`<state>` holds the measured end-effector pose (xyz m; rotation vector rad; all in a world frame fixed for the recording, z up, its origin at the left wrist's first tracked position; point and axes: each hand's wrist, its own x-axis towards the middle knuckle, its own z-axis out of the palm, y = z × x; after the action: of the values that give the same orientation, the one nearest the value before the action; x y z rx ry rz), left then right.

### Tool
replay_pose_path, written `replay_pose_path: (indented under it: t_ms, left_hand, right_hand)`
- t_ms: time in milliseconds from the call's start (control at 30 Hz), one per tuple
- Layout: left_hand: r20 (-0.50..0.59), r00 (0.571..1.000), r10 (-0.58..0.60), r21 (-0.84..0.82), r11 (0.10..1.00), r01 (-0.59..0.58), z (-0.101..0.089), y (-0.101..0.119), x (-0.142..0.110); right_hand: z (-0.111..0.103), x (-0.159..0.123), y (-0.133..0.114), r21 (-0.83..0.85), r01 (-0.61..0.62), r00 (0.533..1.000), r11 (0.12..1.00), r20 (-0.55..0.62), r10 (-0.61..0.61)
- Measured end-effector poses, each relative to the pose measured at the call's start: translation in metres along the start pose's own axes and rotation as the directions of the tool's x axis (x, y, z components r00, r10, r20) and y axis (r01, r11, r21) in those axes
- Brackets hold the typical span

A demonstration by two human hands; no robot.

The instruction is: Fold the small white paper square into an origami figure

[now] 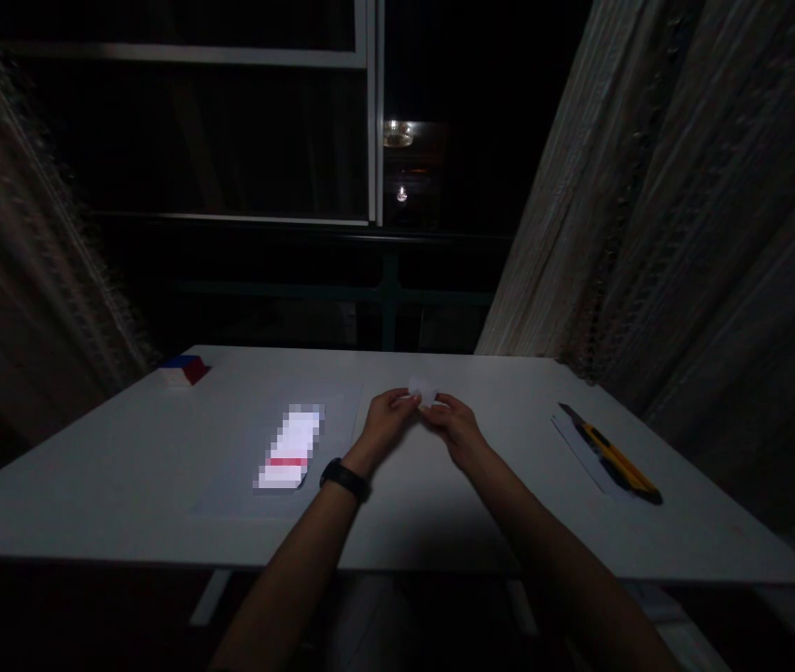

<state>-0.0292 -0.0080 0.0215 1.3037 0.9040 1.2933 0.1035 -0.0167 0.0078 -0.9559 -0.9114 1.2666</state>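
Observation:
Between my two hands is a small piece of white paper (424, 384), pinched at its lower edges over the middle of the table. My left hand (389, 417), with a dark watch (345, 479) on its wrist, is closed on the paper's left side. On the right side, my right hand (454, 425) grips it with thumb and fingers. The paper's lower part is hidden by the thumbs, and the dim light leaves any folds unclear.
A lit phone (292, 448) lies on a large pale sheet (230, 499) at the left. A yellow and black utility knife (618, 459) rests partly over white paper (579, 451) at the right. A red, white and blue block (183, 371) stands at the white table's (124, 485) far left.

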Motion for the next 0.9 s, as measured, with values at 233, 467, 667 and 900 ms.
replay_pose_path:
  t_ms: [233,467,667,900]
  left_hand:
    - [-0.061,0.998,0.028,0.007,1.0,-0.028,-0.005,-0.012,0.007]
    - [0.064,0.994,-0.088,0.015,0.996,0.087,-0.001,-0.016,0.007]
    - [0.003,0.998,-0.064,-0.028,0.998,0.064,0.0,-0.009,0.003]
    - [-0.085,0.992,-0.092,-0.034,0.995,0.09,-0.006,-0.007,0.004]
  right_hand:
    - [-0.003,0.003,-0.001,-0.074,0.007,0.997,0.997,0.083,0.0]
    - [-0.018,0.012,-0.011,-0.323,0.269,0.962,0.907,0.129,-0.239]
    - [-0.016,0.011,-0.006,-0.399,0.326,0.943,0.857,0.198,-0.267]
    - [-0.029,0.006,-0.024,-0.414,0.404,0.881,0.816,0.417,-0.224]
